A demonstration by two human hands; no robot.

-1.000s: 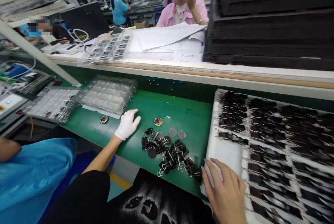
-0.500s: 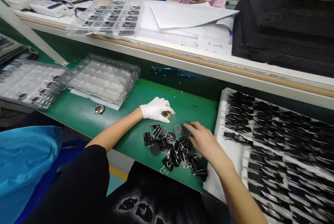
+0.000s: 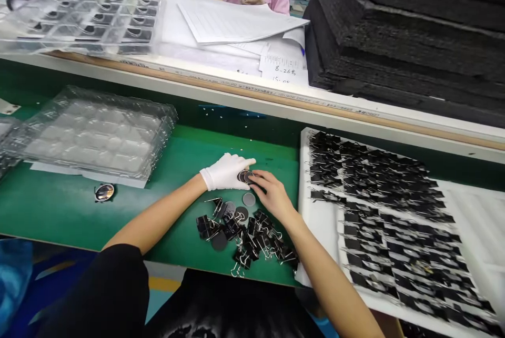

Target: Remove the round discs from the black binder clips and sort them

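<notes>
While the two hands meet over the green bench (image 3: 173,233), the likeliest slip is at the fingertips. The gloved left hand (image 3: 224,171) grips a round part (image 3: 241,174), most of it hidden by the fingers, just beyond the heap of black clips (image 3: 252,238). The bare right hand (image 3: 272,191) pinches a dark disc (image 3: 248,176) against or right over that part; I cannot tell whether the two touch. If the disc tilts or sits off-centre, it could end up crooked, because the fingers cover much of the rim. Bare skin could also leave a smudge, and the smooth glove might let the part turn under pressure.

Below the hands, a grey disc (image 3: 248,200) lies loose near the right fingers, where a careless wrist could push it in among the clips. The nearest clips sit close to the front edge of the bench, so a nudge might send one to the floor. The right forearm passes over the near corner of the white tray (image 3: 315,233), which carries rows of clips with wire handles sticking out; a sweep of that arm could catch one. Another round part (image 3: 104,192) lies alone, well to the left, near the clear trays (image 3: 98,133), and a wide left elbow might knock it.
</notes>
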